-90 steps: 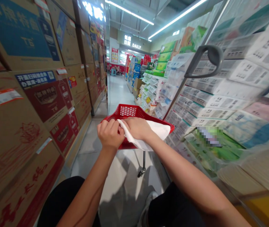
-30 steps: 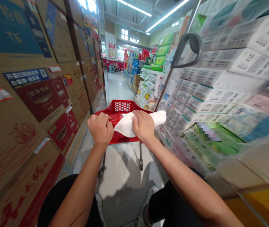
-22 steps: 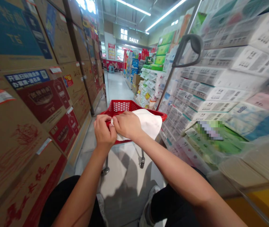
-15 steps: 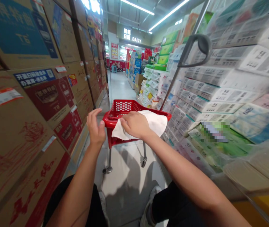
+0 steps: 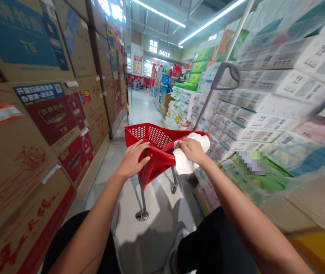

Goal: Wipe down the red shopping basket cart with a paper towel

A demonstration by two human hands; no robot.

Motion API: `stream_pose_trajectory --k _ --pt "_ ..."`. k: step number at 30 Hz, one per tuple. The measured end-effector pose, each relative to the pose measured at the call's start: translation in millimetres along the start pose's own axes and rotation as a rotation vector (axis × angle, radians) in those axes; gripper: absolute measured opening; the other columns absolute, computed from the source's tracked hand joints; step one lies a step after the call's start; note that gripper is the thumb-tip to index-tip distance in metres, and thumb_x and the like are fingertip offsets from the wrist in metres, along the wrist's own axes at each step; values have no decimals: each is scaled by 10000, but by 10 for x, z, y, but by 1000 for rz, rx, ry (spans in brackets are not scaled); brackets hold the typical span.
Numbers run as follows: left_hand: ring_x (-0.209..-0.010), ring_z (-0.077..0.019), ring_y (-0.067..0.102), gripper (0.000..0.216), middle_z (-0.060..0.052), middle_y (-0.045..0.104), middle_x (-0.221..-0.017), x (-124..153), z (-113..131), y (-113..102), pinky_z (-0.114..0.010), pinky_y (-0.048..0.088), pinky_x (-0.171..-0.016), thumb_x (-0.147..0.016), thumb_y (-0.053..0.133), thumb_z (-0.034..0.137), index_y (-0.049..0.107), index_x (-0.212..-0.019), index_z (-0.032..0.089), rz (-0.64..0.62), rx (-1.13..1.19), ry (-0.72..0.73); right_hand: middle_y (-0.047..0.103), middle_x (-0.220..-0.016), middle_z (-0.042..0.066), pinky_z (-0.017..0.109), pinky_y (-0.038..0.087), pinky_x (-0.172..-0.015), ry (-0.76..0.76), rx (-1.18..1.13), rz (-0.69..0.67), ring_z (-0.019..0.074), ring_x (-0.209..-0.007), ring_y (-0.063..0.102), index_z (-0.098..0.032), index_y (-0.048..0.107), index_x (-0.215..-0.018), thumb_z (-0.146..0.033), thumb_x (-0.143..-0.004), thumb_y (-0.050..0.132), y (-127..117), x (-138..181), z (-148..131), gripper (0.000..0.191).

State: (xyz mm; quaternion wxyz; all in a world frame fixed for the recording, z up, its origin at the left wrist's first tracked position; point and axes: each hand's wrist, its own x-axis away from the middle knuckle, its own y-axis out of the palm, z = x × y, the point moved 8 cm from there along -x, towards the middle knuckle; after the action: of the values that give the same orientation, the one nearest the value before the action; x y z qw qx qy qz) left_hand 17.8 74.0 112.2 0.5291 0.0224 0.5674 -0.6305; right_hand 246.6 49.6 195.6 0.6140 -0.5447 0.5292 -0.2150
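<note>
A red plastic shopping basket on wheels point(image 5: 153, 137) stands in the aisle in front of me, turned at an angle. My left hand point(image 5: 132, 160) lies on its near rim with the fingers stretched over the edge. My right hand point(image 5: 189, 150) presses a white cloth point(image 5: 187, 163) against the basket's right rim, fingers closed over it. The basket's grey pull handle point(image 5: 225, 76) rises on a metal rod to the upper right.
Stacked brown and red cardboard cartons point(image 5: 51, 114) wall the left side. Packs of tissue paper point(image 5: 265, 114) fill the shelves on the right. The pale tiled aisle floor point(image 5: 142, 110) runs ahead toward further displays and a "DAILY" sign point(image 5: 159, 51).
My left hand let go, lifted open, then came down on the basket's near rim. My right hand slid the cloth to the right rim. The basket has swung round.
</note>
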Motion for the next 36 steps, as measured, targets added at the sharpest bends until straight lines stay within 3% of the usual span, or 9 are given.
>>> stream_pose_trajectory --k 4,9,16,18,22,25,28,31,36 --pt "-1227 -286 524 468 -108 583 -1290 -88 72 125 -477 416 -1060 -904 578 485 502 -1283 221 82 24 -46 748 -1079 25 293 386 -962 52 -12 88 180 -1054 652 -244 728 -1033 -356 -1084 184 20 71 -94 558" --pt "-1108 -272 523 385 -75 570 -1161 -102 64 165 -450 445 -982 -864 654 431 522 -1172 242 152 62 -92 730 -1148 53 375 328 -1054 242 59 145 215 -1107 641 -233 629 -1213 -351 -1069 268 69 125 -321 406" --pt "-1094 -288 521 340 -76 574 -1125 -62 289 229 -458 434 -963 -844 680 333 509 -1127 257 248 19 -172 671 -1147 179 428 357 -1011 288 349 218 319 -1126 579 -143 638 -1093 -492 -1004 439 -22 36 -648 411" --pt "-1092 -288 525 335 -80 581 -1110 -68 378 259 -451 443 -950 -837 683 317 512 -1115 247 258 15 -158 689 -1089 182 417 372 -991 299 398 175 314 -1081 604 -139 658 -1042 -503 -1019 396 -26 3 -617 448" --pt "-1129 -276 533 368 -80 607 -1151 -102 457 278 -446 441 -1000 -859 660 365 522 -1173 231 155 25 -30 726 -907 166 386 429 -874 415 379 -59 283 -885 682 -163 706 -952 -579 -1036 269 43 61 -333 609" --pt "-1218 -279 515 461 -100 598 -1279 -83 258 191 -465 382 -1101 -908 587 446 503 -1303 225 99 -29 -4 737 -902 181 415 418 -912 379 406 -117 298 -901 691 -169 732 -930 -630 -1021 257 15 195 -219 668" --pt "-1302 -318 462 573 -139 556 -1375 -11 -169 81 -524 261 -1187 -902 562 529 499 -1369 203 106 -176 -111 741 -899 178 462 336 -1044 258 459 -115 303 -942 678 -157 728 -971 -639 -1006 336 -12 353 -220 622" --pt "-1182 -324 515 504 -135 632 -1182 69 -539 122 -561 270 -1161 -911 491 613 626 -1184 212 26 -266 -205 731 -994 178 443 335 -1035 192 510 -86 307 -1000 644 -148 689 -1059 -579 -1007 417 -18 470 -204 512" --pt "-1039 -316 532 523 -134 645 -1039 102 -532 281 -493 418 -957 -917 416 672 661 -1045 228 -58 -343 -194 693 -1040 153 376 385 -908 149 494 -89 286 -990 612 -161 651 -1082 -447 -1030 453 135 483 -103 351"
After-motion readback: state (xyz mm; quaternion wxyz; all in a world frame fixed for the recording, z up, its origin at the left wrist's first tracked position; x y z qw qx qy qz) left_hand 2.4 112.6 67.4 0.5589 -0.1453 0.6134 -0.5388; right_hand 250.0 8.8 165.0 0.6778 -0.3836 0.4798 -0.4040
